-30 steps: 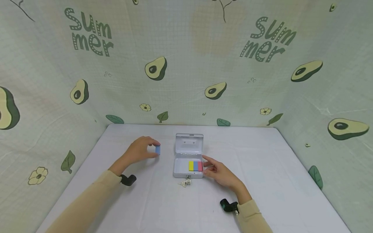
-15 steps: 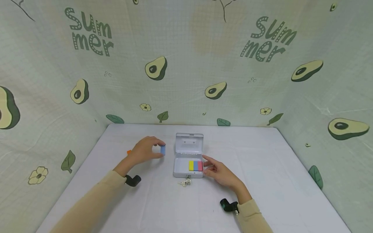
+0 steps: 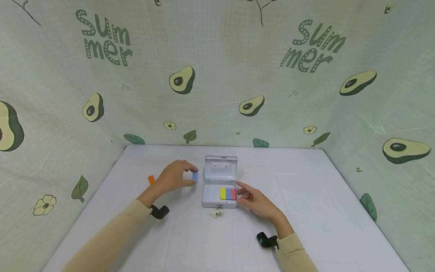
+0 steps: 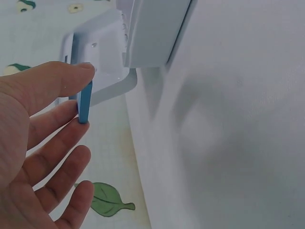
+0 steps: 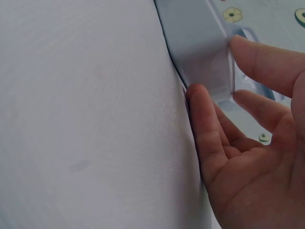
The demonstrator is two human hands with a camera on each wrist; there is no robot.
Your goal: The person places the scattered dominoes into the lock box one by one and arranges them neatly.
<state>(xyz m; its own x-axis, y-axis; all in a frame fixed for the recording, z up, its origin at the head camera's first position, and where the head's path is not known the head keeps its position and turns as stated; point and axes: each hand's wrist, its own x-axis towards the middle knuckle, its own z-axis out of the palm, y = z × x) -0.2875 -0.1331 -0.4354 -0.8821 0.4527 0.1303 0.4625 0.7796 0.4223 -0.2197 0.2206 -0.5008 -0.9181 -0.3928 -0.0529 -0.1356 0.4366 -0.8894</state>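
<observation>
White tabletop [image 3: 289, 170], avocado-print cloth [image 3: 217, 56] behind. On my feed the left hand [image 3: 174, 178] pinches a blue block [image 3: 195, 176] just left of the box [image 3: 210, 204]; right hand [image 3: 256, 204], fingers spread, touches its side. Carry step, I reckon; next I'd lower it beside the yellow block [image 3: 222, 193].

Pale green cloth [image 3: 217, 49] hanging at the back and both sides, dark green "summer" lettering [image 3: 110, 51] upper left and again upper right, printed avocado halves [image 3: 251, 106] scattered across, yellow flowers [image 3: 169, 125], green leaves [image 3: 134, 139] mostly lower, white desk [image 3: 292, 177] across the lower half.
</observation>
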